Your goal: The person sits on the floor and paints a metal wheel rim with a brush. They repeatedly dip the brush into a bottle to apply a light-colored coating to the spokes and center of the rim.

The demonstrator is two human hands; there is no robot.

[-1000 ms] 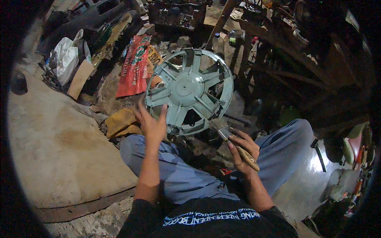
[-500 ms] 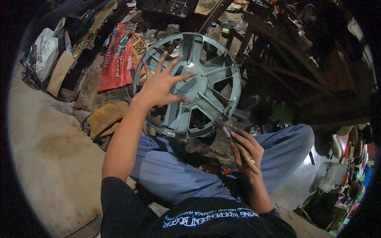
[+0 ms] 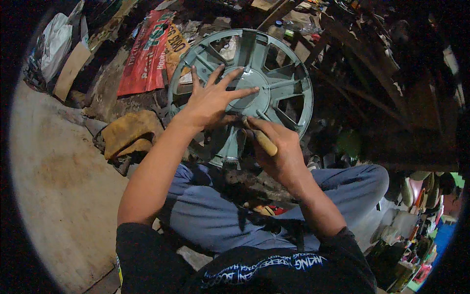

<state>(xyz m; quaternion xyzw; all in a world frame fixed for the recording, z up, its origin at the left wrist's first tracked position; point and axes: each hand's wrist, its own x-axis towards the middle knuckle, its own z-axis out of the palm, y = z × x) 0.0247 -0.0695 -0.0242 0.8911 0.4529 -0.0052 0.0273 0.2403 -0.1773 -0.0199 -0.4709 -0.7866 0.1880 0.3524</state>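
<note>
A large grey-green spoked wheel (image 3: 250, 101), with a round hub and small teeth along parts of its rim, stands tilted in front of my legs. My left hand (image 3: 210, 103) lies over the hub, fingers spread, holding nothing. My right hand (image 3: 284, 149) is closed around a paintbrush (image 3: 266, 143) with a pale wooden handle. It is at the near side of the hub, close to my left thumb. The brush's bristles are hidden by my fingers and the wheel.
A red printed sheet (image 3: 142, 61) and a crumpled yellow-brown cloth (image 3: 131, 131) lie left of the wheel. Farther left are a piece of cardboard (image 3: 71, 72) and a white plastic bag (image 3: 56, 46). A bottle (image 3: 277, 30) stands behind. Dark wooden beams (image 3: 362, 93) rise on the right.
My right hand has moved up and left with the paintbrush, from below the rim to near the hub. The wheel appears slightly higher and farther right, my left hand still over it.
</note>
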